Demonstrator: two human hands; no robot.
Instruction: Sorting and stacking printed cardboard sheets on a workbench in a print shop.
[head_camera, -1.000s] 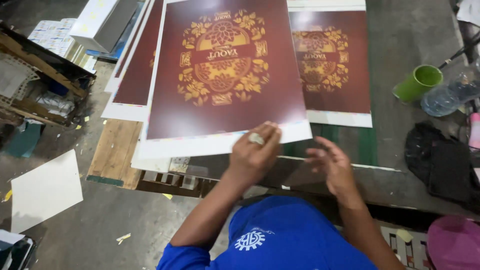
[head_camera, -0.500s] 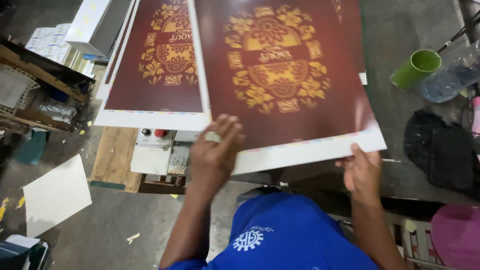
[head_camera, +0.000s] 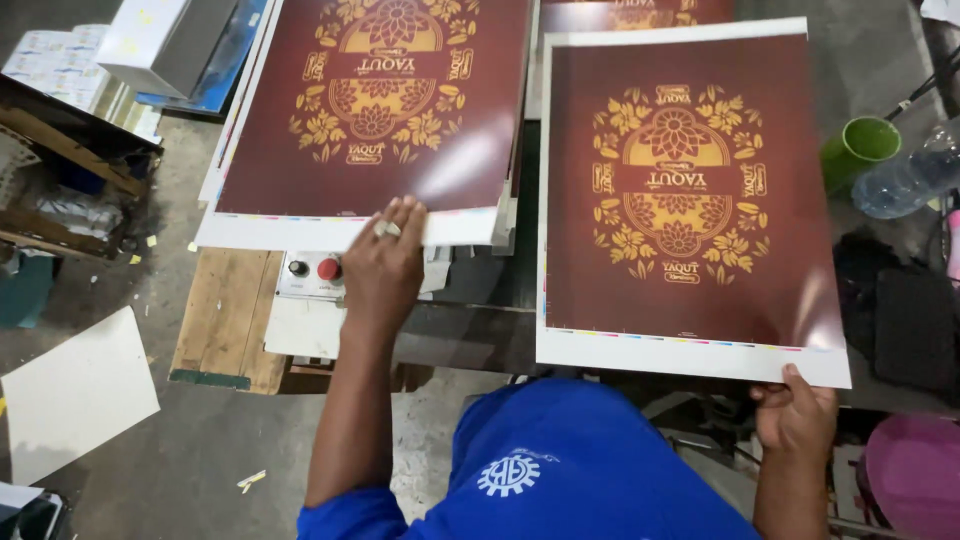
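Observation:
A dark red printed sheet (head_camera: 690, 200) with a gold flower ornament and white margins lies flat in front of me on the right. My right hand (head_camera: 795, 415) pinches its near right corner. A stack of the same printed sheets (head_camera: 380, 110) lies to the left. My left hand (head_camera: 385, 265), with a ring on one finger, rests fingers-down on the near white edge of that stack. My blue shirt (head_camera: 560, 470) fills the bottom of the view.
A control box with a red button (head_camera: 315, 272) sits under the stack's edge on a wooden board (head_camera: 225, 320). A green cup (head_camera: 858, 150), a plastic bottle (head_camera: 905, 180) and a black bag (head_camera: 905, 320) stand on the right. A white sheet (head_camera: 70, 390) lies on the floor.
The sheet has been carried from the left stack to the right and laid down. My left hand let go of it and went back to the stack's near edge.

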